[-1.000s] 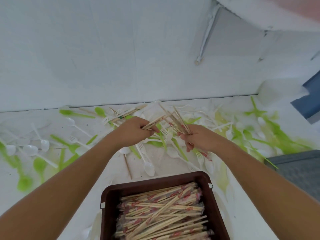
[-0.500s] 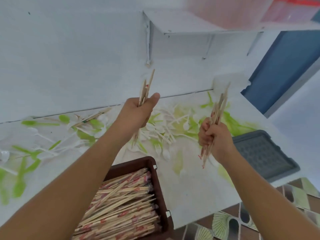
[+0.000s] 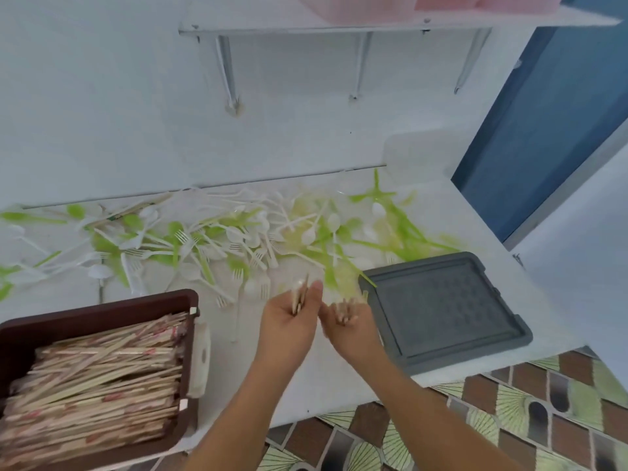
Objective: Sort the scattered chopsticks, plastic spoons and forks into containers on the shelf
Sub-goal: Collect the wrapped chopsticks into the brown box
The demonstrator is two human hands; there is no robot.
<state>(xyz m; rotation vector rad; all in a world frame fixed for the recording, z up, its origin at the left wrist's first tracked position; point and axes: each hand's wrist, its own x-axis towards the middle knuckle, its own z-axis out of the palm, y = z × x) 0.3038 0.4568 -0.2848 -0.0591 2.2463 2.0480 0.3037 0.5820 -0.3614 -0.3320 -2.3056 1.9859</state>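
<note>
Head view. Left hand [image 3: 289, 326] has its fingers curled round a small bundle of bare chopsticks [image 3: 300, 298], tips pointing away from the person. Right hand [image 3: 351, 331] is just beside it, gripping a second bundle [image 3: 342, 309]. It is motion-blurred, so the exact finger lay is unclear. Both hands hang over the white counter [image 3: 326, 385], between the brown tray [image 3: 102, 304], packed with wrapped chopsticks [image 3: 102, 385], and the empty grey tray [image 3: 441, 311]. Plastic forks and spoons [image 3: 238, 239], green and white, lie scattered behind, along the wall. The shelf [image 3: 339, 27] with pink containers [image 3: 356, 6] is overhead.

Step looks like merging the two bundles. To do it well: line up the ends, pass one bundle into the other hand, and keep a tight grip so no stick slips out. Then lay them lengthwise, parallel to the sticks already in the brown tray. Loose sticks roll, so avoid dropping them into the cutlery pile.

Versus half a second ago: the hands were raised and well apart, each bundle upright. Now they are lowered and nearly touching. The view has also swung, and the brown tray sits further left.
</note>
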